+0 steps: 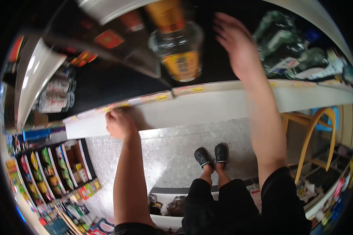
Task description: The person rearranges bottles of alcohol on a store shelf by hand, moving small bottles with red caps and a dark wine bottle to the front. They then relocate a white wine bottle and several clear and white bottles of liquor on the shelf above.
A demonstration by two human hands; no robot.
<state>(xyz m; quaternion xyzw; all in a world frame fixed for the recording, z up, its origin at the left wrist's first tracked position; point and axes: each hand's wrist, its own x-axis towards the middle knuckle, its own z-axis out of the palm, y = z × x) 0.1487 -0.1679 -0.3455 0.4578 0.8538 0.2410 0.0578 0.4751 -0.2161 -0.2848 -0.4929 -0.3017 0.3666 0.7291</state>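
My left hand point(121, 123) is closed at the front edge of a white shelf point(208, 102), its fingers curled against the price-label strip point(157, 96). Over the dark shelf surface, my right hand point(236, 43) reaches in with fingers apart, slightly blurred, holding nothing. To its left stands a large clear bottle point(180, 51) with a yellow label and an orange top, not touching the hand. Clear green-tinted bottles point(280, 43) lie in a group just right of my right hand.
Wrapped clear bottles point(57, 92) sit at the shelf's left. A wooden chair point(312, 137) stands at the right. Racks of colourful packets point(47, 170) fill the lower left. A low white bin point(166, 219) is beside my legs. A divider panel point(133, 58) crosses the shelf.
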